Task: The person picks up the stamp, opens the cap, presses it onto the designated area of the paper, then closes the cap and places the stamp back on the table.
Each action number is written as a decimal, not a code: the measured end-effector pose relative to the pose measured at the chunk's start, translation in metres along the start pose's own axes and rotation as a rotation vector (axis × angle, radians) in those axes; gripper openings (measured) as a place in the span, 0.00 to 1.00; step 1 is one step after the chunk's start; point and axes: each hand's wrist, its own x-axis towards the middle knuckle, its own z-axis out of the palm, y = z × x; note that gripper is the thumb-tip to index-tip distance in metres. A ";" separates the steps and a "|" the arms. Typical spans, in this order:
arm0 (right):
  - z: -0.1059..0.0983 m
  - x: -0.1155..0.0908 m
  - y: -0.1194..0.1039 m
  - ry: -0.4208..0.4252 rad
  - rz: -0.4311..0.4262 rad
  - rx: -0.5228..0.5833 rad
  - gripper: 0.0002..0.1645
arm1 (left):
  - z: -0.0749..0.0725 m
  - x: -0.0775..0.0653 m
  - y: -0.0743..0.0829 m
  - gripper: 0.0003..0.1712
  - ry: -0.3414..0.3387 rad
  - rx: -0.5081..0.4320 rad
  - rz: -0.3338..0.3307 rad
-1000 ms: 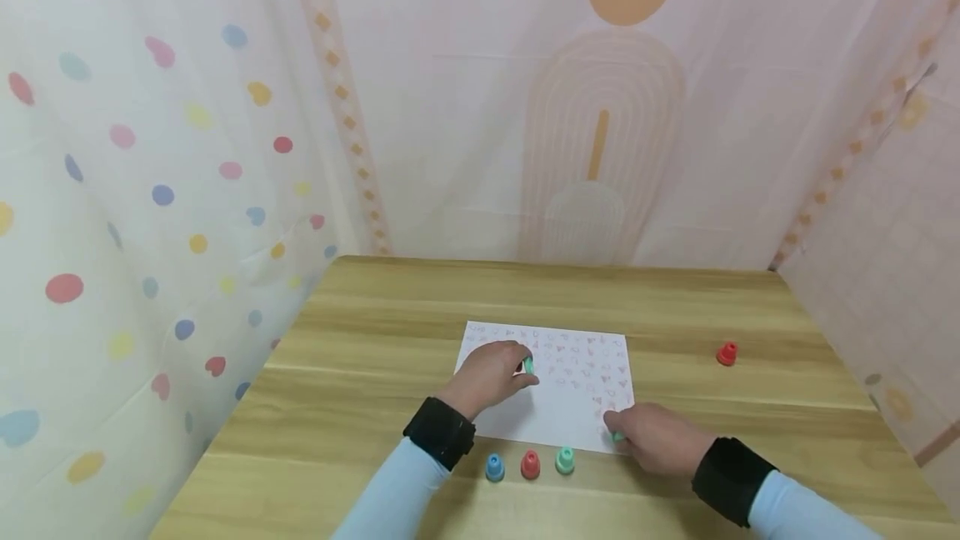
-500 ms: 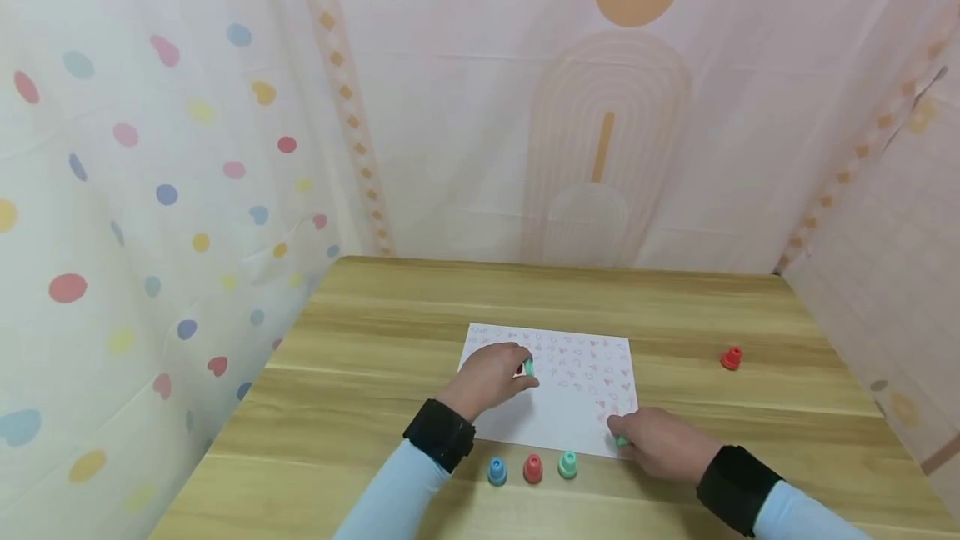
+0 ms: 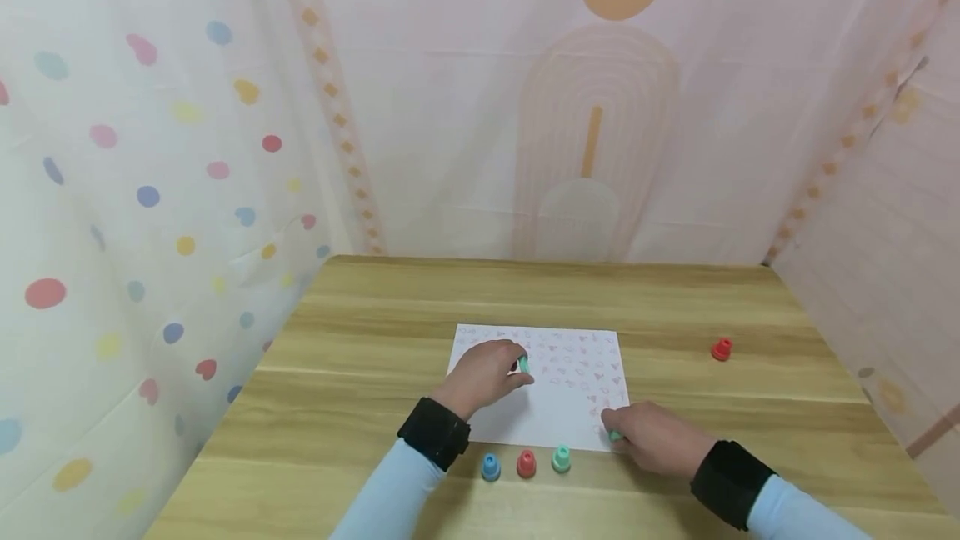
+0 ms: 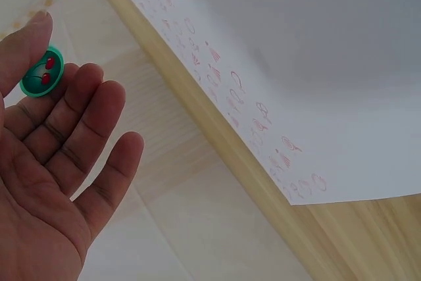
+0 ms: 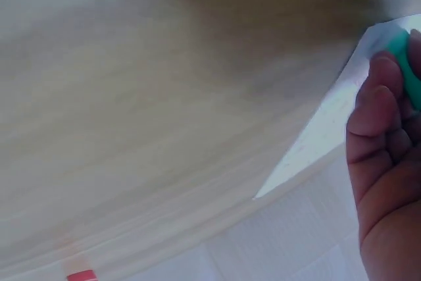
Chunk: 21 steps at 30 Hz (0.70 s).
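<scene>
A sheet of white paper [image 3: 536,419] covered with rows of small pinkish-red prints lies on the table. Over its left part, my left hand [image 3: 483,373] pinches a round green stamp cap [image 4: 41,72] with a red cherry picture on it, between thumb and forefinger; the other fingers are loosely spread. At the paper's front right corner, my right hand [image 3: 660,436] grips a green stamp [image 5: 400,47] low against the sheet, and the fingers hide most of it. Whether its face touches the paper cannot be seen.
In front of the paper stand a blue stamp [image 3: 491,467], a red stamp [image 3: 527,464] and a green stamp [image 3: 561,459] in a row. Another red stamp [image 3: 722,349] stands to the right on the wooden table [image 3: 375,373]. Patterned curtains [image 3: 450,107] close in the back and sides.
The head view has shifted slightly, moving everything a little in the picture. Both hands keep their grips and stay in nearly the same places over the paper.
</scene>
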 end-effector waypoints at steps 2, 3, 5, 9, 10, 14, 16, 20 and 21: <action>-0.001 0.000 -0.001 0.003 0.005 0.002 0.08 | -0.001 0.000 0.000 0.16 0.000 -0.003 0.000; -0.002 0.000 -0.001 0.003 0.005 0.004 0.08 | -0.001 0.000 0.000 0.16 0.001 -0.003 -0.001; -0.002 0.000 -0.003 0.003 0.007 0.006 0.08 | -0.001 0.000 0.001 0.16 -0.002 -0.009 0.003; -0.004 0.000 -0.006 0.004 0.009 -0.004 0.08 | 0.000 -0.001 0.001 0.16 -0.001 -0.015 0.007; -0.004 0.000 -0.006 0.003 0.010 -0.011 0.08 | 0.000 -0.001 0.002 0.16 0.000 -0.017 0.007; -0.004 0.000 -0.007 -0.001 0.019 -0.022 0.08 | 0.001 -0.001 0.002 0.16 0.001 -0.020 0.004; -0.004 -0.001 -0.007 0.006 0.024 -0.019 0.08 | 0.001 0.000 0.001 0.16 -0.001 -0.022 0.001; -0.003 -0.001 -0.005 0.024 0.034 -0.007 0.09 | 0.000 0.001 0.001 0.16 -0.011 -0.029 -0.007; -0.003 -0.001 -0.005 0.026 0.037 0.000 0.09 | -0.001 0.002 0.001 0.16 -0.011 -0.028 -0.005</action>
